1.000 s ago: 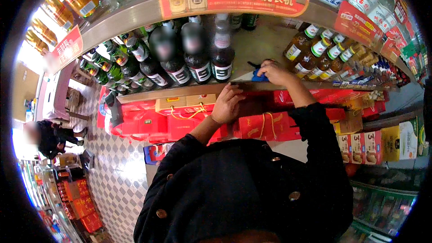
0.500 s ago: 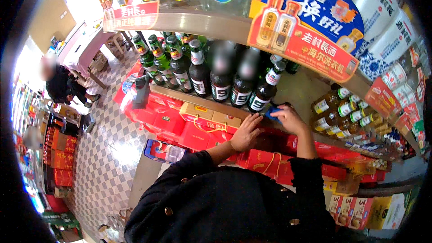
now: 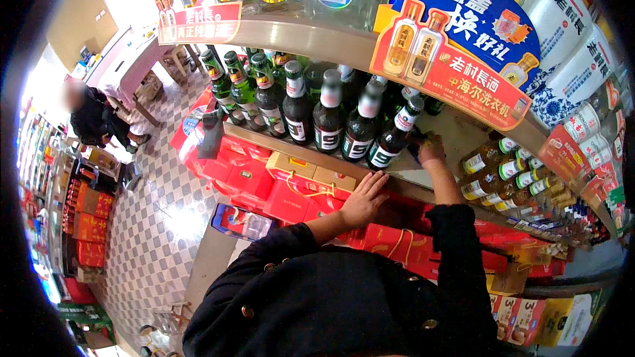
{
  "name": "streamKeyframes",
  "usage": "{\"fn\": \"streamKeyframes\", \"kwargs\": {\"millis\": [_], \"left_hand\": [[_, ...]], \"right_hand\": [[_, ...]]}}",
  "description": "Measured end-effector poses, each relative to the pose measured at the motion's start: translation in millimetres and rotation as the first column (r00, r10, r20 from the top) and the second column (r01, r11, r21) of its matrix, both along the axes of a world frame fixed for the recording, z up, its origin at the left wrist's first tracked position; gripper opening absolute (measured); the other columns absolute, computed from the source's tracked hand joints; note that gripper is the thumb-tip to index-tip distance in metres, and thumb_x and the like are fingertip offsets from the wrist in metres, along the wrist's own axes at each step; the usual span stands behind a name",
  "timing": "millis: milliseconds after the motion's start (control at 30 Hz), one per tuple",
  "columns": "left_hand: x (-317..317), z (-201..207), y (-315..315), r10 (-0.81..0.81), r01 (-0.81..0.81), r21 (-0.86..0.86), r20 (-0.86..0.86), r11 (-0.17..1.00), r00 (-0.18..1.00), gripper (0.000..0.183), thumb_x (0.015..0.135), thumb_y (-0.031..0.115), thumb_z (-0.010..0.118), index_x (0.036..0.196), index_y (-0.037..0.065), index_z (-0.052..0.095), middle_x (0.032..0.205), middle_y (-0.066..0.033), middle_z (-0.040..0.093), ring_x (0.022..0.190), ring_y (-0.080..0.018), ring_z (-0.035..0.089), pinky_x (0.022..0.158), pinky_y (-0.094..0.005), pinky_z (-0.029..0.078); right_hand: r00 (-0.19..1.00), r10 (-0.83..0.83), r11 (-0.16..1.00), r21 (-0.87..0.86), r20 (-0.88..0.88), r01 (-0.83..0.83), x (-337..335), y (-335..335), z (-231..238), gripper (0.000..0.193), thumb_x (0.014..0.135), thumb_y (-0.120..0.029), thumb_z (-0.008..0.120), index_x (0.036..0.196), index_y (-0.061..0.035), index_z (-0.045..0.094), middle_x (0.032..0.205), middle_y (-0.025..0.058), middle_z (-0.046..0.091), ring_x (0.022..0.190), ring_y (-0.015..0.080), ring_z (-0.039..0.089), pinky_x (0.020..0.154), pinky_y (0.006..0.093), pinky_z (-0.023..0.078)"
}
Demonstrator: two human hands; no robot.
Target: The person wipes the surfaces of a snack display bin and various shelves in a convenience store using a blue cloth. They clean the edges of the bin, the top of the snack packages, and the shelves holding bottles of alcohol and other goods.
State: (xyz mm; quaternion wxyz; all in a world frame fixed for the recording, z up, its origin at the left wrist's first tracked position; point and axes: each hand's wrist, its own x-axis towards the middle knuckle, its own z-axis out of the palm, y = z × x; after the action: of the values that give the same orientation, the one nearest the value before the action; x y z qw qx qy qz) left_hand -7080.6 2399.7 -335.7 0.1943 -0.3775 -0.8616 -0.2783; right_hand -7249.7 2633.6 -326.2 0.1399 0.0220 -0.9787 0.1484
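Observation:
A row of dark and green glass beer bottles (image 3: 327,112) stands upright on the shelf in front of me. At the row's right end, the last bottle (image 3: 395,133) is just left of my right hand (image 3: 433,152). That hand reaches over the shelf board (image 3: 415,176) with its fingers closed on a blue cloth (image 3: 415,147), which is mostly in shadow. My left hand (image 3: 366,199) rests at the shelf's front edge below the bottles, its fingers stretched out and holding nothing.
Above hangs an upper shelf (image 3: 297,34) with bottles and a blue-and-red promotional sign (image 3: 456,46). Amber bottles (image 3: 493,166) stand to the right. Red gift boxes (image 3: 291,199) sit below. At the far left a person (image 3: 99,119) sits beside a pink-covered table (image 3: 132,69) on a checkered floor.
My right hand has moved deeper over the shelf with the blue cloth, alongside the last bottle. My left hand stays near the shelf edge. The view has shifted slightly.

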Motion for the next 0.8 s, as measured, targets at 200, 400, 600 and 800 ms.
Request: {"fn": "streamKeyframes", "kwargs": {"millis": [200,400,600,800], "left_hand": [[0.6,1.2,-1.9,-0.011,0.010,0.028,0.017,1.000,1.000,0.029,0.077,0.015,0.053,0.101,0.003,0.063,0.141,-0.0236,0.030,0.134,-0.0384,0.022,0.111,-0.0488,0.018],[10.5,17.6,3.8,-0.107,0.051,0.267,0.199,0.962,0.974,0.035,0.071,-0.002,0.053,0.106,0.002,0.058,0.134,-0.0239,0.040,0.128,-0.0400,0.033,0.106,-0.0466,0.030],[21.4,33.3,32.9,-0.550,-0.137,0.799,0.515,0.585,0.658,0.043,0.089,0.004,0.051,0.130,0.001,0.037,0.129,-0.0149,0.044,0.121,-0.0233,0.042,0.099,-0.0335,0.035],[20.4,67.4,55.9,-0.737,-0.493,0.757,0.608,0.428,0.294,0.058,0.093,0.016,0.054,0.140,0.004,0.023,0.133,-0.0119,0.040,0.121,-0.0189,0.040,0.101,-0.0311,0.033]], "right_hand": [[0.965,0.070,0.880,0.472,-0.251,0.059,-18.4,25.8,-3.2,0.032,0.075,-0.018,0.062,0.102,-0.0030,0.061,0.102,0.0219,0.054,0.089,0.0397,0.054,0.075,0.0461,0.047],[0.976,-0.110,0.916,-0.401,-0.186,0.027,10.6,11.6,34.3,0.046,0.082,-0.014,0.061,0.125,-0.0037,0.048,0.122,0.0208,0.050,0.110,0.0366,0.050,0.091,0.0432,0.041],[0.985,-0.167,-0.123,-0.992,0.046,0.026,104.8,-8.4,62.8,0.027,0.091,-0.013,0.054,0.115,-0.0001,0.055,0.108,0.0083,0.059,0.097,0.0179,0.056,0.086,0.0319,0.045],[0.989,-0.094,-0.179,-0.979,0.113,0.094,190.6,-41.3,85.2,0.026,0.092,-0.026,0.052,0.106,-0.0043,0.056,0.097,0.0061,0.060,0.085,0.0177,0.058,0.075,0.0318,0.048]]}}
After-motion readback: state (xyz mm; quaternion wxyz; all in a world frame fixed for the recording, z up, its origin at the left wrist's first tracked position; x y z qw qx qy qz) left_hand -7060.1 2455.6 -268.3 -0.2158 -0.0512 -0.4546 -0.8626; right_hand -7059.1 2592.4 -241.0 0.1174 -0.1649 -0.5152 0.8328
